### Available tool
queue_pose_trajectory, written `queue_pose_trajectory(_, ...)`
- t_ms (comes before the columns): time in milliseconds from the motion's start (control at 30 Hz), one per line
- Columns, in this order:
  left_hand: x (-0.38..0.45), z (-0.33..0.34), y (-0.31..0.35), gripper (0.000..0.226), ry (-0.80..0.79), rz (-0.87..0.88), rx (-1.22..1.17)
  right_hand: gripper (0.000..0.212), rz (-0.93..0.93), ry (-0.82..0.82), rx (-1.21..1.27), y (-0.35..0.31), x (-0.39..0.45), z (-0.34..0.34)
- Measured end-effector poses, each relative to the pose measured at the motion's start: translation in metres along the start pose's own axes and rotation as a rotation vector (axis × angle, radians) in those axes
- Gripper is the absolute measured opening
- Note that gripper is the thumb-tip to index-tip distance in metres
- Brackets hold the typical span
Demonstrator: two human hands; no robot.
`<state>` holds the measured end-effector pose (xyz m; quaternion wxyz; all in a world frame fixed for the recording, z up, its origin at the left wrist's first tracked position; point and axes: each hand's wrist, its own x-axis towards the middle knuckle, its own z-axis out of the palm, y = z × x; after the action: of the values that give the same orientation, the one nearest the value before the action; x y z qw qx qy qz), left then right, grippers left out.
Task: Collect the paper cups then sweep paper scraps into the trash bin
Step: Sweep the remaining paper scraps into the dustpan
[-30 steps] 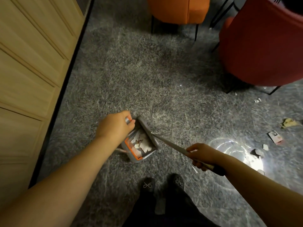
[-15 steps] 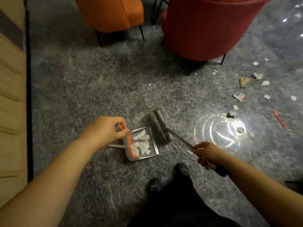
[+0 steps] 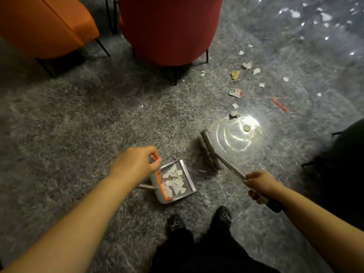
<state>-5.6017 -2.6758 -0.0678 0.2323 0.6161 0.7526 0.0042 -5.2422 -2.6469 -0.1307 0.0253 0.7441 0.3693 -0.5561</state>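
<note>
Left hand (image 3: 136, 164) gripping dustpan (image 3: 173, 182) handle, right hand (image 3: 260, 184) clenched round broom (image 3: 209, 152), paper scraps (image 3: 235, 93) scattered far right.

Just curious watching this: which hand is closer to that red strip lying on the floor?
The right hand, gripping the broom handle, lies below and left of the red strip. The left hand is farther left, at the dustpan.

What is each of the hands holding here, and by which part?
The left hand grips the dustpan by its orange-tipped handle. The right hand grips the broom partway along its handle.
</note>
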Motion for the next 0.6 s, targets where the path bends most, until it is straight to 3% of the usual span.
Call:
queue_pose_trajectory(267,0.019,0.021,0.055,0.02,-0.027,0.062,0.042,0.015,0.064,0.008,-0.052,0.029,0.038,-0.009)
queue_pose_trajectory(600,0.019,0.024,0.047,0.022,0.045,0.043,0.051,0.021,0.016,-0.223,-0.137,0.013,0.018,0.016)
